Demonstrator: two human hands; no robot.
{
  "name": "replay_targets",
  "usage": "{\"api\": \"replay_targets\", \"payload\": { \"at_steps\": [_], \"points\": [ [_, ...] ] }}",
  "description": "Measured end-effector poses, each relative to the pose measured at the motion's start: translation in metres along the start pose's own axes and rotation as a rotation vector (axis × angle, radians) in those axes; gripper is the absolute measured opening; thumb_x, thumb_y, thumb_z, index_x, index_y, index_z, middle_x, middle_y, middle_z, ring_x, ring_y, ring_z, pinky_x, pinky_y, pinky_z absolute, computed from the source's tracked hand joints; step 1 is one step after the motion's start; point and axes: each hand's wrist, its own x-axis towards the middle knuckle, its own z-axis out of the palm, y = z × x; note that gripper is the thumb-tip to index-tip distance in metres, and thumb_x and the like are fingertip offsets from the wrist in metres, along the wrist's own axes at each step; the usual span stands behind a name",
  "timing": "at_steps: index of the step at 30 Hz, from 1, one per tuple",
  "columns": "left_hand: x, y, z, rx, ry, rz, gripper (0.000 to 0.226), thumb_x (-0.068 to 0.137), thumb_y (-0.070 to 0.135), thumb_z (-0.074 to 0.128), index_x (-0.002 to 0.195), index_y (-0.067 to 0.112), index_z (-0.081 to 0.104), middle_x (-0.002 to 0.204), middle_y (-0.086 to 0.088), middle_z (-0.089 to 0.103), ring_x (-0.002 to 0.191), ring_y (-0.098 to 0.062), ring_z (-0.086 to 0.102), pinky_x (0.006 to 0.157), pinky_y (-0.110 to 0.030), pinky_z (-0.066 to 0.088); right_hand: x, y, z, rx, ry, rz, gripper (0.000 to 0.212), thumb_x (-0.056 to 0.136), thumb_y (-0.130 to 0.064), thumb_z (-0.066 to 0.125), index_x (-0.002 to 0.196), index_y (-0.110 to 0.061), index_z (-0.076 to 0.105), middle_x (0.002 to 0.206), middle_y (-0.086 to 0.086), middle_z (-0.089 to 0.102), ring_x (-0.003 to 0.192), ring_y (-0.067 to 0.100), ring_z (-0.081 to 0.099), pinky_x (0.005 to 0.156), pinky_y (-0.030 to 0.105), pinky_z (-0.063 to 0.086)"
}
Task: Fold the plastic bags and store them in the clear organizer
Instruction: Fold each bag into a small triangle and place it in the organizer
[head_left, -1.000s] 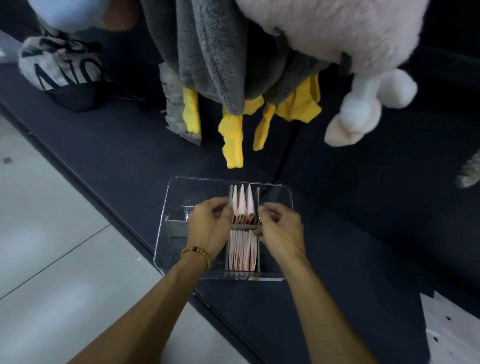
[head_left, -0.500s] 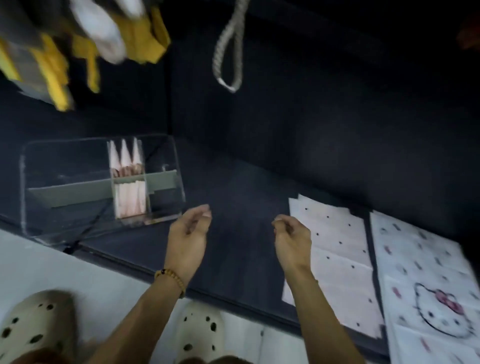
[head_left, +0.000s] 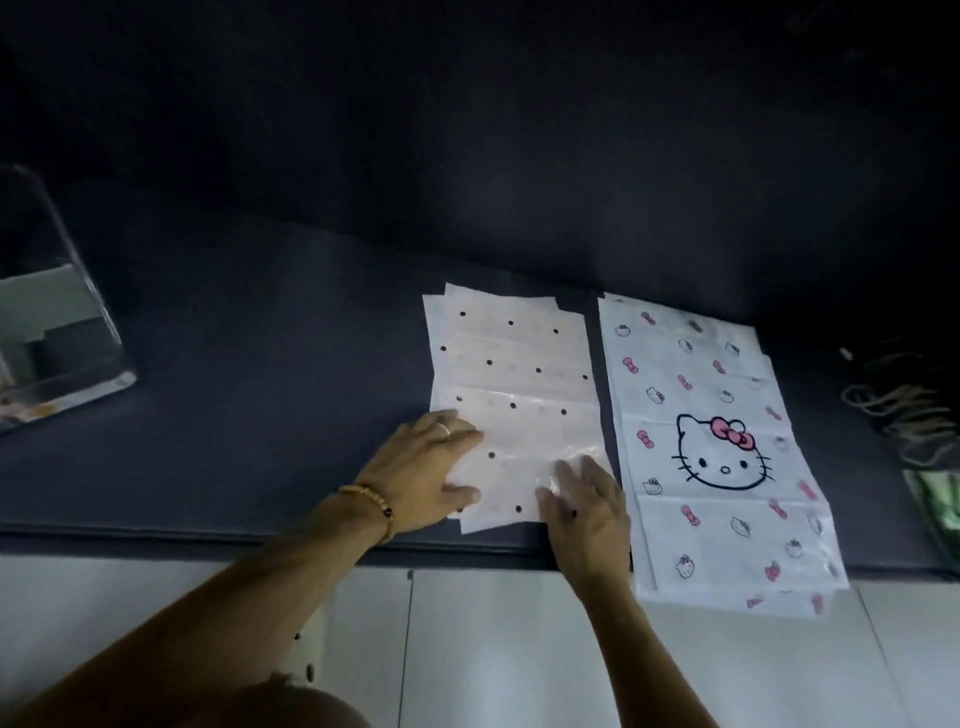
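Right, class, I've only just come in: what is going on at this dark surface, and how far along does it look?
A person is working with both bare hands on a polka-dot plastic bag lying flat on the dark surface. The left hand rests on its near left edge, and the right hand lies over its near right corner. A cat-print bag lies flat just to its right, untouched. The clear organizer stands off to the left. Neither bag is folded yet.

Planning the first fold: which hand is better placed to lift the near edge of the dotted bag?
Probably the right hand: its fingers lie at the dotted bag's near right corner, while the left hand presses flat on its left side.
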Motion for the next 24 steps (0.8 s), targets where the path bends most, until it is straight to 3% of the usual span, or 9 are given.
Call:
{"api": "replay_targets", "payload": {
  "at_steps": [2,8,12,14,16,18,20,22,24],
  "points": [
    [0.004,0.002,0.008,0.121,-0.006,0.068,0.054,0.089,0.046,0.056,0.139,0.029,0.044,0.146,0.007,0.036,0.14,-0.014,0.018,0.113,-0.028,0.012,0.001,-0.001,0.003,0.012,0.084,-0.013,0.023,0.09,-0.021,0.064,0.111,-0.015,0.071,0.128,0.01,0.057,0.116,0.032,0.051,0.096,0.041,0.044],
    [0.009,0.012,0.006,0.216,0.136,0.121,0.022,0.097,0.025,0.047,0.104,0.022,0.068,0.109,0.005,0.061,0.106,-0.015,0.049,0.093,-0.029,0.037,0.007,-0.009,-0.002,0.091,0.21,-0.082,0.012,0.084,-0.004,0.062,0.081,-0.008,0.072,0.091,0.007,0.067,0.082,0.027,0.057,0.071,0.03,0.049],
    [-0.005,0.0,-0.023,0.032,0.294,-0.018,0.01,0.089,0.014,0.053,0.088,0.016,0.062,0.099,0.001,0.064,0.097,-0.015,0.056,0.077,-0.032,0.049,0.006,-0.033,-0.002,0.27,0.261,-0.122,0.012,0.084,-0.005,0.065,0.09,-0.012,0.073,0.101,0.002,0.069,0.091,0.022,0.059,0.078,0.025,0.044],
    [-0.019,-0.018,-0.044,0.03,0.306,-0.089,0.009,0.09,0.017,0.052,0.093,0.019,0.06,0.106,0.001,0.063,0.094,-0.017,0.059,0.076,-0.033,0.051,0.006,-0.052,0.001,0.287,0.197,-0.147,0.01,0.087,-0.012,0.066,0.094,-0.013,0.073,0.11,0.001,0.067,0.102,0.02,0.059,0.085,0.021,0.043],
    [-0.037,-0.04,-0.066,0.052,0.268,-0.162,0.008,0.092,0.023,0.05,0.095,0.023,0.057,0.11,0.002,0.062,0.093,-0.019,0.061,0.077,-0.033,0.05,0.001,-0.075,0.006,0.297,0.127,-0.196,0.02,0.087,-0.024,0.067,0.105,-0.015,0.07,0.119,0.0,0.064,0.11,0.017,0.057,0.094,0.026,0.045],
    [-0.056,-0.059,-0.086,0.058,0.229,-0.235,0.003,0.091,0.024,0.051,0.092,0.025,0.054,0.103,0.004,0.065,0.086,-0.021,0.062,0.073,-0.033,0.05,-0.007,-0.101,0.012,0.294,-0.001,-0.311,0.049,0.081,-0.047,0.067,0.122,-0.022,0.058,0.127,-0.005,0.059,0.116,0.013,0.052,0.1,0.026,0.039],
    [-0.073,-0.073,-0.102,0.017,0.236,-0.322,0.004,0.09,0.024,0.054,0.086,0.026,0.052,0.08,0.004,0.065,0.074,-0.022,0.06,0.065,-0.031,0.046,-0.015,-0.123,0.021,0.251,-0.18,-0.446,0.076,0.069,-0.067,0.062,0.134,-0.034,0.04,0.135,-0.011,0.051,0.122,0.007,0.044,0.101,0.023,0.03],
    [-0.085,-0.085,-0.113,-0.053,0.285,-0.38,0.008,0.088,0.022,0.057,0.081,0.024,0.054,0.072,0.004,0.062,0.07,-0.019,0.058,0.062,-0.03,0.043,-0.02,-0.137,0.035,0.154,-0.362,-0.524,0.093,0.066,-0.069,0.064,0.143,-0.038,0.022,0.147,-0.013,0.038,0.133,0.007,0.033,0.108,0.025,0.022],
    [-0.094,-0.095,-0.122,-0.167,0.348,-0.399,0.014,0.087,0.015,0.061,0.075,0.022,0.058,0.073,0.007,0.063,0.07,-0.007,0.059,0.063,-0.02,0.042,-0.022,-0.146,0.048,0.065,-0.442,-0.541,0.094,0.076,-0.055,0.07,0.149,-0.031,0.015,0.154,-0.008,0.03,0.141,0.013,0.026,0.113,0.029,0.017]
  ]
}}
